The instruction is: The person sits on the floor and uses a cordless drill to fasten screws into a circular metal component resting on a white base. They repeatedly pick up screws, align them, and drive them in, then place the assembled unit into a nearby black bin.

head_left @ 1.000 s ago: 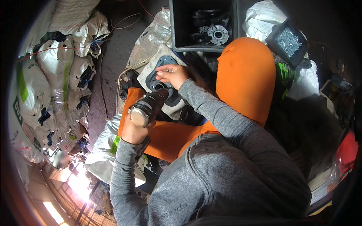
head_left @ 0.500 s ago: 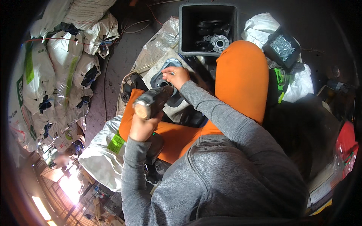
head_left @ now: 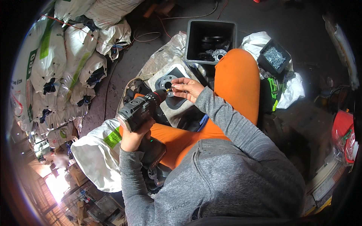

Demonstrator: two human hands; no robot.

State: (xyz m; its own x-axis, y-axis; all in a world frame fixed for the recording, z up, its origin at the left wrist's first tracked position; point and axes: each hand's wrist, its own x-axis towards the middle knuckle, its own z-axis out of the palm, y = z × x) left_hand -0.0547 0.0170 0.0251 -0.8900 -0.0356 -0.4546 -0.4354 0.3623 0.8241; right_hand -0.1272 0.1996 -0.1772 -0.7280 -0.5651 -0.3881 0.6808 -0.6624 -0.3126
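While your left hand is wrapped tight around the grip of the dark cordless drill, its chuck points up and to the right, toward a small yellowish screw at its tip. Your right hand is pinched closed on that screw, thumb and fingertips holding it just at the drill's nose. Both sit above a round grey flange that lies on a dark plate over your orange-trousered lap. Just beyond, a black bin on the floor holds more flanges, and a smaller black tray of silver screws rests on white sacking to the right. White sacks are piled well apart on your left.
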